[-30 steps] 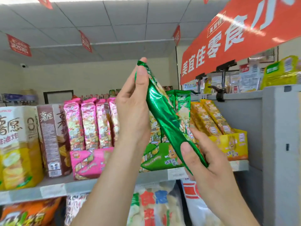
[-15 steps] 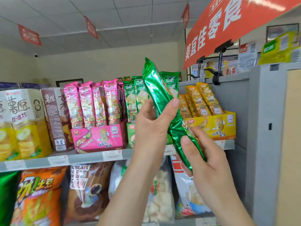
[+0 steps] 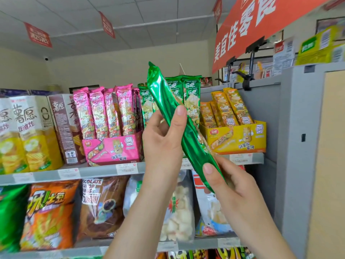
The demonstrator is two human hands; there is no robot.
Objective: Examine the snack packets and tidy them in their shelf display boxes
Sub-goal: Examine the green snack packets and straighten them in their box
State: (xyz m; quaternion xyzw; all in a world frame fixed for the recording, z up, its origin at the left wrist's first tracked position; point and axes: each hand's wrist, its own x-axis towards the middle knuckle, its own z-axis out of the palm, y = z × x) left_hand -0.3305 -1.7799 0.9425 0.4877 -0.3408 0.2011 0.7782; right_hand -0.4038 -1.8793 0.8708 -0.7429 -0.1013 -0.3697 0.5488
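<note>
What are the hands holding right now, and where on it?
Both hold one long green snack packet, tilted in front of the shelf. The left hand grips its middle; the right hand pinches its lower end.

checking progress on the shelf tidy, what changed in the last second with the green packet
The left hand slid down the green packet from its top end to its middle. The right hand still holds the bottom end, and the packet stays tilted, top to the left. The pink box and yellow box look untouched.
</note>
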